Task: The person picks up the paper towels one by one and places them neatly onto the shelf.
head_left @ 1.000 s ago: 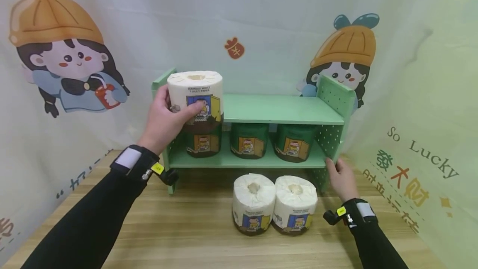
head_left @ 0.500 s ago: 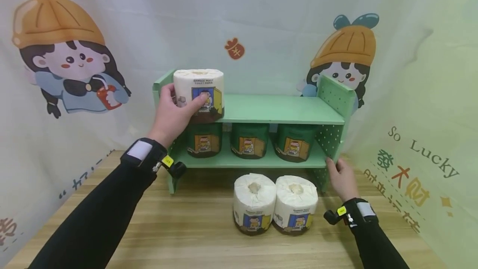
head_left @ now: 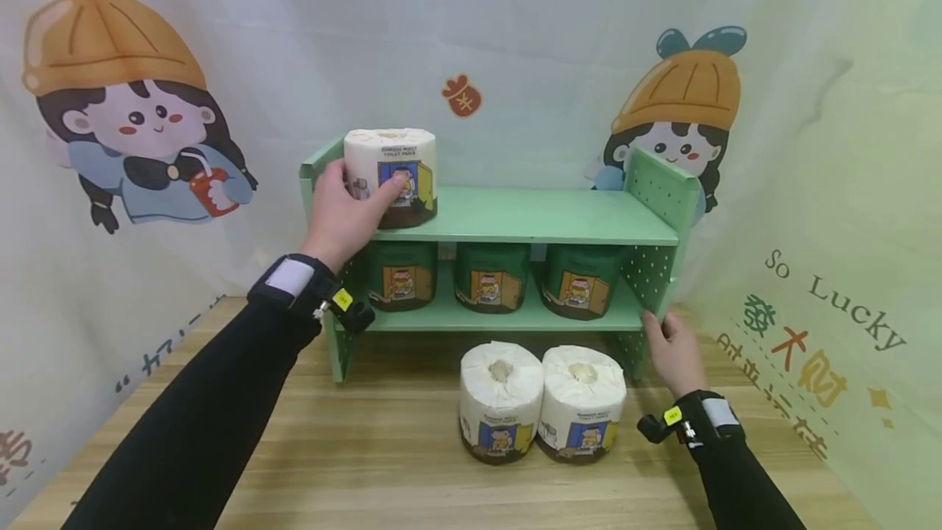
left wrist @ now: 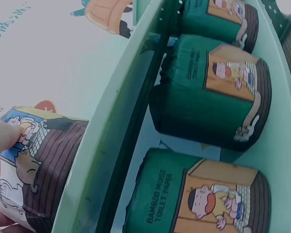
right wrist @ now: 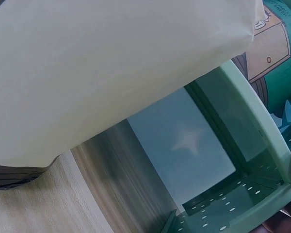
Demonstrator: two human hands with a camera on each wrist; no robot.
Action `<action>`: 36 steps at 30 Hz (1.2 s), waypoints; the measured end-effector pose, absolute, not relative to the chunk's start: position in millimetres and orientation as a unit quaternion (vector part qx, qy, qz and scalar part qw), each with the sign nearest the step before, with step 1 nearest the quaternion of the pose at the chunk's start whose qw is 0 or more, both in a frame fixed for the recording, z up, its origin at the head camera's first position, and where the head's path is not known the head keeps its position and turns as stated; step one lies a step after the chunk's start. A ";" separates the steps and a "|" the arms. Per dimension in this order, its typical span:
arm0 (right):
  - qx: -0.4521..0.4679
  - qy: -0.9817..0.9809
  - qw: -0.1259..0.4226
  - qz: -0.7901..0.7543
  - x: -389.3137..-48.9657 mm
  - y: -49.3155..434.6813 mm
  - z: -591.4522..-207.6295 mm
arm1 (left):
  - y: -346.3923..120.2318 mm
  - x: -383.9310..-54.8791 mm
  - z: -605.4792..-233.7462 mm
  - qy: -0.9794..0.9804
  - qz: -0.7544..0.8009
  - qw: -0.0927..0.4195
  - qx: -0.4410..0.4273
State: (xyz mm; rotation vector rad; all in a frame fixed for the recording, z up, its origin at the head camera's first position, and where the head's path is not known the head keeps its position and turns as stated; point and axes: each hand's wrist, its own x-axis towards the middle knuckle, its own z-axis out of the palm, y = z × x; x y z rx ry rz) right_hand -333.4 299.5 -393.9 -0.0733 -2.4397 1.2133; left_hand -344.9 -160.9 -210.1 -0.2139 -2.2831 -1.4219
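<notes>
My left hand (head_left: 346, 215) grips a white-wrapped toilet roll (head_left: 371, 160) at the left end of the green shelf's (head_left: 559, 215) top board, thumb across its printed front. The roll is upright, its base at the board; whether it bears fully on the board I cannot tell. In the left wrist view this toilet roll (left wrist: 58, 160) shows past the board's edge. At the shelf's lower right, my right hand (head_left: 675, 354) holds the perforated side panel (head_left: 651, 285), with thumb and fingers on either side of it, partly cut off in the right wrist view.
Three green-wrapped toilet rolls, left (head_left: 402, 276), middle (head_left: 491, 278) and right (head_left: 581, 280), stand on the lower board. Two white toilet rolls, left (head_left: 500, 401) and right (head_left: 581, 403), stand side by side on the wooden table (head_left: 353, 448) before the shelf. A printed curtain (head_left: 515, 47) hangs behind.
My left hand has carried the white toilet roll slightly right, up and back onto the top board's left end, uncovering more of the green roll below. My right hand stays put.
</notes>
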 end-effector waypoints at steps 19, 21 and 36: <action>-0.036 -0.875 0.206 0.437 -335.9 301.6 -397.1 | -159.4 -343.4 -214.1 -0.834 -0.499 0.222 -0.078; -0.036 -0.875 0.206 0.437 -336.4 300.2 -396.8 | -159.0 -338.2 -218.0 -0.824 -0.510 0.235 -0.082; -0.037 -0.872 0.197 0.447 -334.4 299.6 -393.1 | -139.8 -303.7 -252.8 -0.760 -0.552 0.308 -0.150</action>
